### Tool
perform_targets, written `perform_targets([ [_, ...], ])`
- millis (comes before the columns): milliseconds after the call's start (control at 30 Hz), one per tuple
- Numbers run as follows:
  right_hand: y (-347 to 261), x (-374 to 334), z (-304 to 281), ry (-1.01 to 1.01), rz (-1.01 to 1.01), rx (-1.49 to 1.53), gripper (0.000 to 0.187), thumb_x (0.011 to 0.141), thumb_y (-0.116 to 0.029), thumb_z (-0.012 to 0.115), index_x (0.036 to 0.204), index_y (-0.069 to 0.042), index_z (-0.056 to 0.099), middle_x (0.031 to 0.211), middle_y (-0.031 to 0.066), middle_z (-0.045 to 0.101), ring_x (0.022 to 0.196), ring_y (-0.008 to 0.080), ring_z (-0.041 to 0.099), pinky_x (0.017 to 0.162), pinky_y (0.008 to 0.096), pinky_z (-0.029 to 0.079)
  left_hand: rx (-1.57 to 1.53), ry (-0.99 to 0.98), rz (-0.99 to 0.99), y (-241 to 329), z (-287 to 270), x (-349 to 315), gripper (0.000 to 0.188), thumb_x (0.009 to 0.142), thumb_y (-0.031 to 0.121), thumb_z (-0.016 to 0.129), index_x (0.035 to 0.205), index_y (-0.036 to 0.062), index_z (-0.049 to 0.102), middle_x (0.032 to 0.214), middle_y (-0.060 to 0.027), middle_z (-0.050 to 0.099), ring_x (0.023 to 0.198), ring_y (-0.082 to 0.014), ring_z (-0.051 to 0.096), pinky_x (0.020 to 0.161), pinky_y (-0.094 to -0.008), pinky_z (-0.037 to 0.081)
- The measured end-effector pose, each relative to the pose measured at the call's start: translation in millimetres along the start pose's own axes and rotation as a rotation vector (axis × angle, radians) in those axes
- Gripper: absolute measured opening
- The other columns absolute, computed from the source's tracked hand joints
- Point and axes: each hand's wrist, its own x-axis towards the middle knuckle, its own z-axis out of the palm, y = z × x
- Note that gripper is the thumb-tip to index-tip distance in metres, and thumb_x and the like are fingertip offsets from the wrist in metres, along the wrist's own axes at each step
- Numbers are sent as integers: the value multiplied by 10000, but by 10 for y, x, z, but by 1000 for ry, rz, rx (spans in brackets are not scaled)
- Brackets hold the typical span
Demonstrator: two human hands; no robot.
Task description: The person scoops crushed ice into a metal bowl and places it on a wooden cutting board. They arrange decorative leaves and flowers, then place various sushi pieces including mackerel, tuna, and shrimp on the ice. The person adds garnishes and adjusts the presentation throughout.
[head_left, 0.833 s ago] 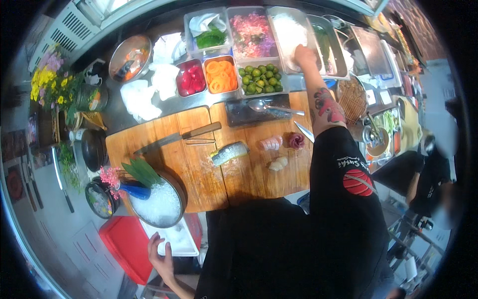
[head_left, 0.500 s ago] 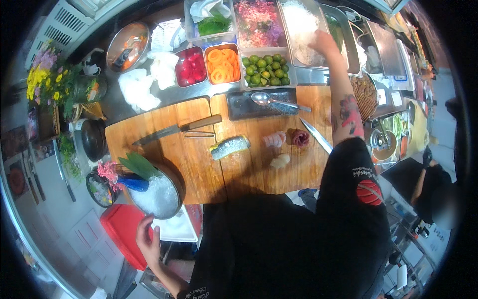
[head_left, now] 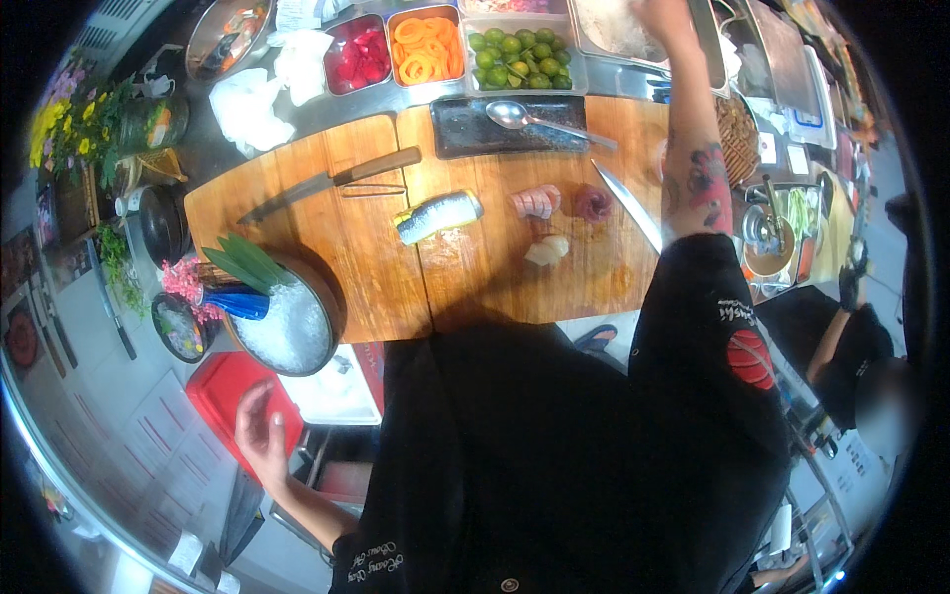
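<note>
My right hand [head_left: 665,18] reaches to the top edge of the view, over a tray of white shreds [head_left: 609,30]; its fingers are partly cut off there. My left hand [head_left: 260,428] is low on the left, empty with curved fingers apart, just off a round bowl of crushed ice [head_left: 287,327] holding green leaves and pink flowers. On the wooden board [head_left: 366,287] lie a silver-skinned fish piece [head_left: 438,217], pink slices [head_left: 536,202], a dark red rolled piece [head_left: 593,204] and a pale piece [head_left: 546,249]. A wooden-handled knife [head_left: 327,183] and tweezers [head_left: 374,190] lie behind the fish.
A second knife blade [head_left: 626,206] lies near my right forearm. A spoon [head_left: 510,116] rests on a dark rectangular plate [head_left: 460,141]. Limes [head_left: 520,59], orange rings [head_left: 426,49] and red pieces [head_left: 358,61] fill containers behind. Another person [head_left: 841,332] stands at right.
The whole view has shifted, so the board and containers sit higher in the picture. My left hand has moved slightly away from the ice bowl; my right hand stays over the tray.
</note>
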Motion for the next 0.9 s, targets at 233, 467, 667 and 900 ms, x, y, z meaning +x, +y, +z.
perform_targets([
  [233,78,-108,301,125,-3,121,160,751,-141,723,836,-6,726,857,267,703,854,451,693,795,511,555,-295,-115,93,-175,-2,11,159,869,114,781,888,52,636,1032,-78,608,986,-213,586,856,-349,483],
  [467,191,-125,425,439,-118,231,131,758,-126,732,819,-11,721,855,259,701,862,450,688,799,506,550,588,-423,-235,-448,172,-339,316,907,135,741,1203,32,703,1252,-131,694,1180,-257,645,1008,-381,490],
  [667,15,-258,99,29,107,139,341,842,-339,720,1090,-111,768,1007,198,748,986,401,704,891,457,561,409,-351,-376,-266,185,-216,414,943,157,704,1337,46,645,1300,-126,684,1206,-275,637,1017,-395,488],
  [900,-83,-291,-219,228,68,173,211,855,-102,725,1043,-5,731,904,252,713,912,419,709,803,446,564,400,-310,-310,-118,75,-92,433,945,145,685,1352,15,622,1312,-149,674,1211,-275,636,1027,-404,494],
])
